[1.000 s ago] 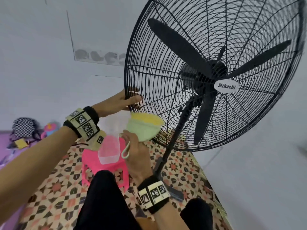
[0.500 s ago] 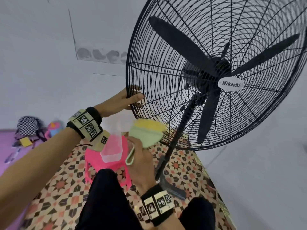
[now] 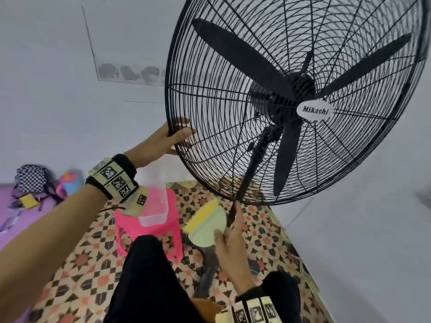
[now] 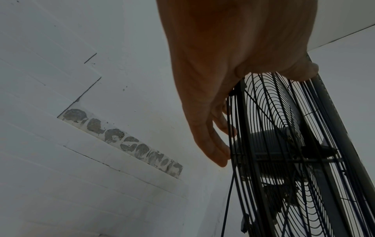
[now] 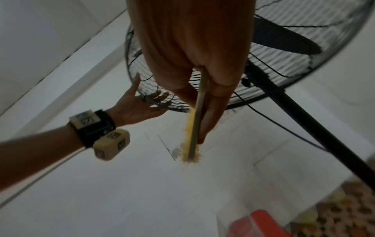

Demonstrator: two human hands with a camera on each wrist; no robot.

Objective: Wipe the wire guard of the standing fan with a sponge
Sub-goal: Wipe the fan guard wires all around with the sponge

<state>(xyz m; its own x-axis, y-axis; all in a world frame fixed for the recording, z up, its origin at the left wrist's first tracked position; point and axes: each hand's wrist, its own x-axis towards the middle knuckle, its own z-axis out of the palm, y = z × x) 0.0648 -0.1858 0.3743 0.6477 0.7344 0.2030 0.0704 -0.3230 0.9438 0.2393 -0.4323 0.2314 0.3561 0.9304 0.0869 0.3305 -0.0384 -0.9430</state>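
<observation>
Two hands noted from head view: our left hand [image 3: 171, 138] grips the black wire fan guard's [image 3: 233, 141] rim; our right hand [image 3: 229, 243] pinches the yellow-green half-round sponge [image 3: 207, 223] just below it. Left wrist: fingers [image 4: 211, 144] straight behind wires. Right wrist: sponge edge-on between fingers [image 5: 213, 115].

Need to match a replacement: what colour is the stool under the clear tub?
Bright pink stool; the head view shows it best.

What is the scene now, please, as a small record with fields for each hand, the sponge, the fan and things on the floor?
left hand: grips rim of wire guard
right hand: holds sponge
sponge: yellow and green, below the guard, not touching it
fan blades: black, behind the guard
pink stool: on patterned floor, carries clear container
</observation>
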